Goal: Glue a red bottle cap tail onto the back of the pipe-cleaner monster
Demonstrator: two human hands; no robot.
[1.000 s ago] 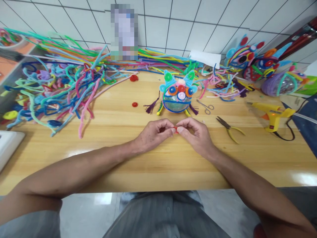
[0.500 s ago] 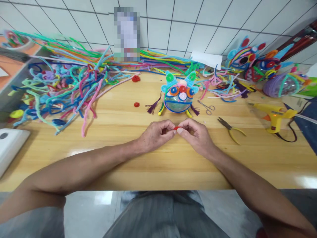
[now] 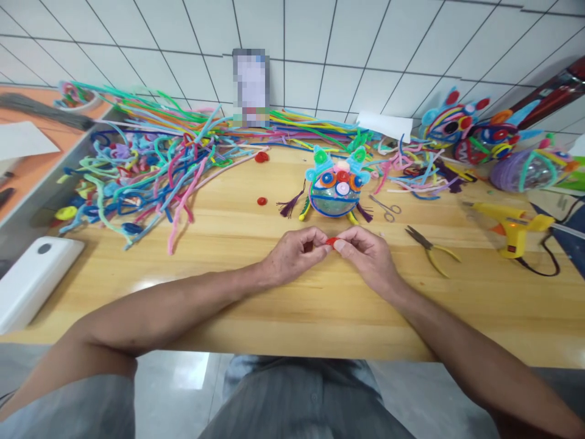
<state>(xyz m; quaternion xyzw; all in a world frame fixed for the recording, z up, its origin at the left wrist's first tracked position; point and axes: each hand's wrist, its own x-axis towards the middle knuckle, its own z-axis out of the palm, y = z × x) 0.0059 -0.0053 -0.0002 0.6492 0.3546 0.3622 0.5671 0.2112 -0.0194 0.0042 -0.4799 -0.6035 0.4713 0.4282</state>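
Note:
My left hand (image 3: 295, 255) and my right hand (image 3: 365, 253) meet at the middle of the wooden table (image 3: 274, 305), fingertips pinched together on a small red pipe-cleaner piece (image 3: 331, 241). Most of that piece is hidden by my fingers. Just beyond my hands stands a round craft figure (image 3: 337, 183) with a clear ball body, blue bands, coloured coil eyes and green ears.
A big heap of coloured pipe cleaners (image 3: 150, 164) covers the left and back. Two red coils (image 3: 261, 200) (image 3: 261, 157) lie loose. Scissors (image 3: 387, 207), pliers (image 3: 429, 247) and a yellow glue gun (image 3: 512, 222) lie right. Finished figures (image 3: 475, 131) stand far right; a white box (image 3: 34, 280) left.
The view has tilted and shifted, so everything sits slightly lower and to the right in the picture. My hands stay pinched on the red piece with only small finger movement.

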